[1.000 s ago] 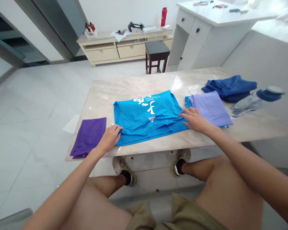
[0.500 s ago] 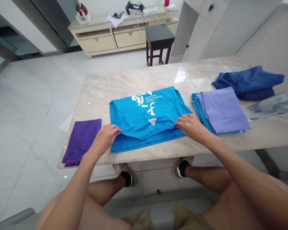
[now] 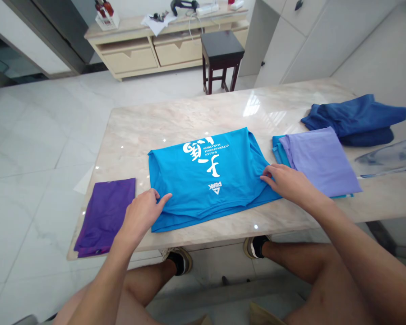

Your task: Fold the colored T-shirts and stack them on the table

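A bright blue T-shirt (image 3: 186,180) with white lettering lies folded over on the table, its print upside down to me. My left hand (image 3: 145,207) rests at the shirt's left edge, its thumb spread away from the curled fingers. At the right edge, my right hand (image 3: 280,178) has fingertips and thumb on the cloth, with creases running toward them. A folded purple garment (image 3: 108,212) lies left of my left hand. Beyond my right hand is a folded lilac garment (image 3: 320,158), stacked on a blue one (image 3: 280,151).
The marble-patterned table (image 3: 189,117) has a dark blue crumpled garment (image 3: 355,117) and a clear plastic bottle (image 3: 392,155) at its right end. Behind it stand a dark stool (image 3: 222,45) and a cream cabinet (image 3: 128,58). My legs are under the near edge.
The shirt's near part has been spread lower and wider to the right. My left thumb has come away from the cloth, and my right hand has shifted right. The view has tilted slightly.
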`<state>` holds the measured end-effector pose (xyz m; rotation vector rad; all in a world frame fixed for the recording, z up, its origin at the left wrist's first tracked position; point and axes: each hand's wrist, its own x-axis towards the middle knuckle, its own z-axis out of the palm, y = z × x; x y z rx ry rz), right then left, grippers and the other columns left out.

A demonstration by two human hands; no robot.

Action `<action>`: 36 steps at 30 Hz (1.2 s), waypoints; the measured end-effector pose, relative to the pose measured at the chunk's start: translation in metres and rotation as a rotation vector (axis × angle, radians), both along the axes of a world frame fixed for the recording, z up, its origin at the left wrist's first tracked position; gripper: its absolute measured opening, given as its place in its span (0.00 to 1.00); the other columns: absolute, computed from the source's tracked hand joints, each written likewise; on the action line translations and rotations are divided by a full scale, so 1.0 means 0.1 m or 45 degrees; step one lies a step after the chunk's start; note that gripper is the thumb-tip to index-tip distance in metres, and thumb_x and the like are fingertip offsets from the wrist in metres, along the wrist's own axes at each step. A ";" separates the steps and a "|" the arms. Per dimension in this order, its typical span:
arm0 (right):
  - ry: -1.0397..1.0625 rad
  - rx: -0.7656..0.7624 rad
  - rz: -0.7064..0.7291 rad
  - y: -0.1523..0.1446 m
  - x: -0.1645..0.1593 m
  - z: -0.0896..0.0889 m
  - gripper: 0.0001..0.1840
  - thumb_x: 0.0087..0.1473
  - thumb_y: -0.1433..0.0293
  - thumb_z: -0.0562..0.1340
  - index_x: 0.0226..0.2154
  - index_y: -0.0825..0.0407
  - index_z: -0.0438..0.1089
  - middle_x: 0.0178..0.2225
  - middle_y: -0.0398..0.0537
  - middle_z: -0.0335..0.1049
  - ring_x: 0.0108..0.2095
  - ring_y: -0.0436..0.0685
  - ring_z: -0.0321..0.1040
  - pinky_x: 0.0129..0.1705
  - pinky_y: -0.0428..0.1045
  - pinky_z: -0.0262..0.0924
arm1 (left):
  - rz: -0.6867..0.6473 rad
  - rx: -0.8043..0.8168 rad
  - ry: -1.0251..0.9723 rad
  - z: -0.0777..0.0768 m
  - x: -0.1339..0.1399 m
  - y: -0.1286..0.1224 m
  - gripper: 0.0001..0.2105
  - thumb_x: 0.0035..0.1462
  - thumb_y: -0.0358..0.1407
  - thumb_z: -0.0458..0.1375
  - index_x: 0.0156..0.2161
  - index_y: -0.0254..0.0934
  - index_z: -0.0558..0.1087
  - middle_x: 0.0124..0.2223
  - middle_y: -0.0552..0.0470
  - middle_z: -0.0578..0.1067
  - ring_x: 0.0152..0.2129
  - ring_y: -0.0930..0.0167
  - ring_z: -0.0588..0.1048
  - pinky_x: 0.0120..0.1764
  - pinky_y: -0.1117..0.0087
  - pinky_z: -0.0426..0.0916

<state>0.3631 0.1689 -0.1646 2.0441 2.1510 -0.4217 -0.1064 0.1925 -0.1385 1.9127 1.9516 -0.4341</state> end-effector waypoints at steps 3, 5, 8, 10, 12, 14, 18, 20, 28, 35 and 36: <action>-0.055 -0.017 -0.146 0.00 -0.02 -0.01 0.18 0.76 0.54 0.61 0.48 0.50 0.78 0.53 0.60 0.83 0.51 0.71 0.80 0.42 0.56 0.68 | -0.026 -0.058 0.190 0.07 0.19 -0.07 0.32 0.74 0.64 0.52 0.43 0.35 0.81 0.47 0.30 0.86 0.46 0.42 0.85 0.41 0.55 0.75; -0.085 -0.034 -0.184 -0.03 -0.06 0.00 0.18 0.76 0.53 0.62 0.49 0.50 0.77 0.54 0.62 0.83 0.52 0.71 0.81 0.42 0.55 0.67 | -0.073 -0.079 0.246 0.08 0.25 -0.11 0.30 0.73 0.62 0.56 0.42 0.35 0.82 0.48 0.28 0.86 0.47 0.42 0.85 0.42 0.55 0.76; -0.133 -0.097 -0.213 -0.07 -0.16 0.05 0.15 0.77 0.59 0.61 0.51 0.52 0.78 0.54 0.65 0.83 0.53 0.72 0.81 0.43 0.55 0.68 | -0.141 -0.090 0.232 0.06 0.28 -0.11 0.21 0.72 0.54 0.62 0.41 0.36 0.83 0.47 0.30 0.86 0.47 0.44 0.86 0.43 0.56 0.76; -0.147 -0.123 -0.233 -0.10 -0.24 0.12 0.15 0.77 0.62 0.60 0.52 0.53 0.79 0.53 0.67 0.83 0.53 0.74 0.82 0.45 0.56 0.69 | -0.172 -0.092 0.209 0.06 0.28 -0.09 0.17 0.73 0.48 0.62 0.39 0.37 0.82 0.48 0.31 0.86 0.47 0.45 0.86 0.43 0.56 0.76; -0.157 -0.137 -0.242 -0.13 -0.31 0.20 0.15 0.77 0.63 0.61 0.52 0.54 0.80 0.53 0.69 0.84 0.53 0.75 0.83 0.47 0.57 0.70 | -0.179 -0.096 0.220 0.10 0.25 -0.05 0.15 0.73 0.45 0.61 0.39 0.37 0.82 0.50 0.30 0.86 0.49 0.44 0.86 0.44 0.56 0.77; -0.163 -0.183 -0.230 -0.19 -0.34 0.28 0.14 0.76 0.64 0.63 0.51 0.54 0.82 0.53 0.69 0.83 0.54 0.75 0.83 0.48 0.57 0.70 | -0.158 -0.122 0.269 0.16 0.20 -0.03 0.13 0.73 0.44 0.62 0.39 0.37 0.82 0.50 0.30 0.86 0.49 0.44 0.86 0.45 0.56 0.77; -0.054 -0.455 -0.153 -0.32 -0.23 0.34 0.15 0.73 0.58 0.67 0.43 0.51 0.84 0.50 0.66 0.85 0.51 0.75 0.84 0.47 0.57 0.70 | -0.105 -0.052 0.309 0.25 0.21 -0.05 0.10 0.72 0.43 0.64 0.46 0.38 0.80 0.50 0.34 0.86 0.49 0.46 0.86 0.45 0.57 0.77; -0.009 -0.527 -0.125 -0.35 -0.11 0.33 0.21 0.76 0.54 0.63 0.40 0.51 0.84 0.47 0.65 0.85 0.50 0.74 0.84 0.45 0.57 0.70 | -0.196 0.101 0.185 0.24 0.36 -0.10 0.09 0.74 0.42 0.63 0.50 0.39 0.78 0.52 0.37 0.85 0.50 0.48 0.85 0.44 0.58 0.76; 0.048 -0.345 -0.062 -0.31 0.06 0.27 0.09 0.70 0.62 0.69 0.46 0.50 0.81 0.46 0.57 0.85 0.45 0.66 0.83 0.39 0.52 0.65 | -0.964 0.191 -0.414 -0.06 1.33 -0.50 0.13 0.74 0.42 0.67 0.57 0.41 0.74 0.56 0.43 0.81 0.53 0.56 0.80 0.49 0.60 0.72; 0.008 -0.313 0.004 -0.38 -0.05 0.24 0.13 0.76 0.60 0.64 0.45 0.51 0.79 0.44 0.60 0.85 0.47 0.71 0.83 0.42 0.54 0.67 | -1.230 0.192 -0.304 -0.18 1.85 -0.63 0.08 0.79 0.36 0.59 0.56 0.38 0.76 0.52 0.41 0.81 0.51 0.56 0.79 0.46 0.58 0.68; -0.019 -0.303 0.014 -0.38 -0.03 0.22 0.15 0.77 0.59 0.62 0.45 0.52 0.79 0.43 0.62 0.84 0.47 0.72 0.83 0.43 0.55 0.67 | -1.257 0.176 -0.289 -0.18 1.91 -0.64 0.08 0.80 0.33 0.56 0.56 0.37 0.77 0.51 0.41 0.81 0.51 0.56 0.79 0.45 0.57 0.67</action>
